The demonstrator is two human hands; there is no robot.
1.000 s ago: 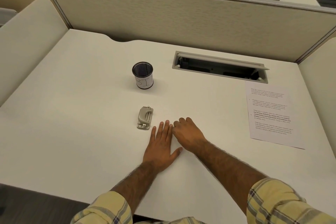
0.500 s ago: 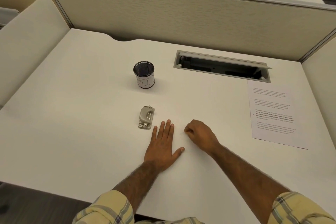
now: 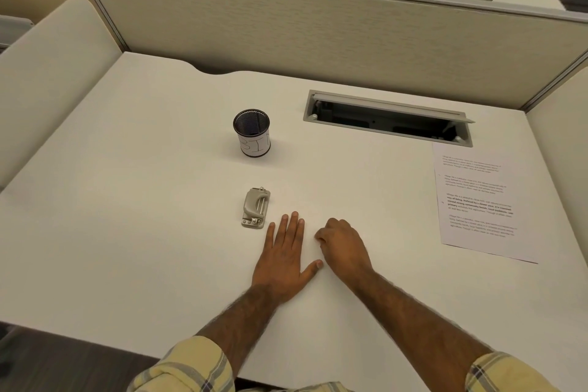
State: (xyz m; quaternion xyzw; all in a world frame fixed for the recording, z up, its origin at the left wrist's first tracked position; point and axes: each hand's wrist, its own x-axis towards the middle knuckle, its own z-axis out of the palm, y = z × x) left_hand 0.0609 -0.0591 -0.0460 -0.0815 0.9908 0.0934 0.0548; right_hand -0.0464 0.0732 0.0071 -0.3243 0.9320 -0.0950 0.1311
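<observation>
Near the front edge of the desk [image 3: 127, 232], the left hand [image 3: 283, 259] is laid flat, fingers straight; the right hand [image 3: 342, 247] is curled into a fist beside it. The grey hole punch [image 3: 255, 207] is set just beside the left fingertips, apart.

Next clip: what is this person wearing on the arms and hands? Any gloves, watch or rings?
Nothing is worn on the hands: no gloves, and no ring or watch shows on the left hand or the right hand. The forearms are uncovered and hairy. The left sleeve and the right sleeve belong to a pale yellow plaid shirt with dark and white check lines, ending near the elbows.
</observation>
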